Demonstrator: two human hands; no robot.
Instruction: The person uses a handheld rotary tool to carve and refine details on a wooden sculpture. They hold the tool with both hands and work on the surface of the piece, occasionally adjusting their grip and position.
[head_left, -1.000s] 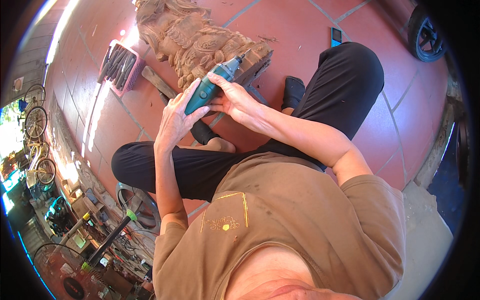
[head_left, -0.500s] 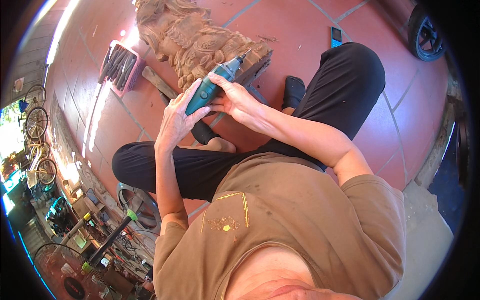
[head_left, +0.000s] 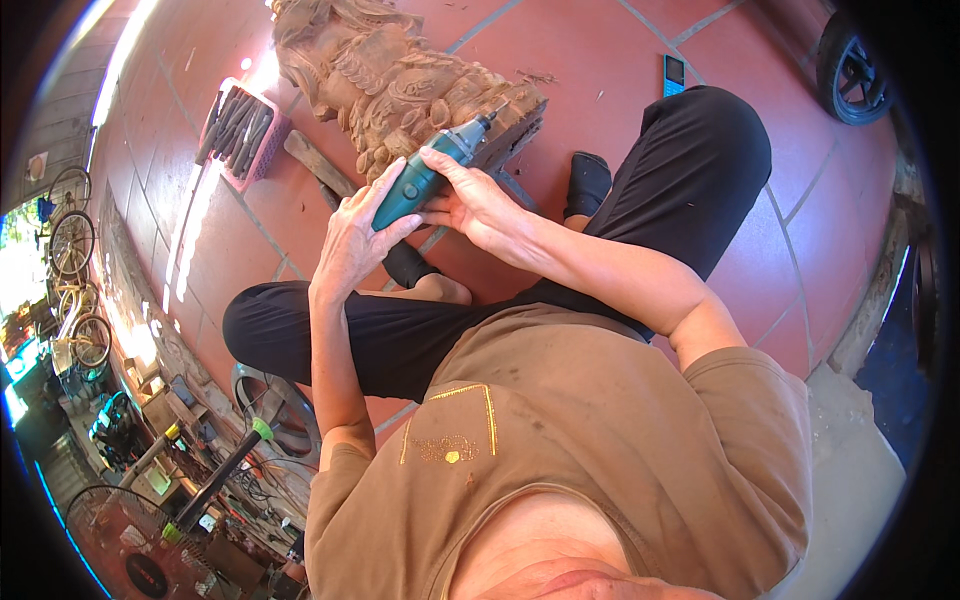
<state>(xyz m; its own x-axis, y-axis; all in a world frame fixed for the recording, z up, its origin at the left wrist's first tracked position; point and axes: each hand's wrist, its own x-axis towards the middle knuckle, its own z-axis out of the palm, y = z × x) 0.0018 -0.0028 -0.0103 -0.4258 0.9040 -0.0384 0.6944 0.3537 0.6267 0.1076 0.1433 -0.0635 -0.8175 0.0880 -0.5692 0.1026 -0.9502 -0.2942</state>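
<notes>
Both of my hands are wrapped round a green rotary tool (head_left: 412, 192) with a grey nose. My left hand (head_left: 350, 238) grips its rear end, and my right hand (head_left: 476, 206) holds the middle, thumb lying along the top. The tool's tip points up and to the right, at the end of a brown carved wooden piece (head_left: 395, 85) with dense relief. Whether the tip touches the wood I cannot tell. The carving lies on the floor in front of my crossed legs.
A pink basket (head_left: 272, 150) of dark carving tools stands left of the carving, near a wooden-handled tool (head_left: 315, 162). A phone (head_left: 673, 75) lies on the red tiles (head_left: 590, 60). A wheel (head_left: 853, 70) is at the far right; a fan (head_left: 145, 570) stands lower left.
My hands and the rotary tool stay almost in place. The thin bit that stuck out from the nose looks shorter or less distinct now.
</notes>
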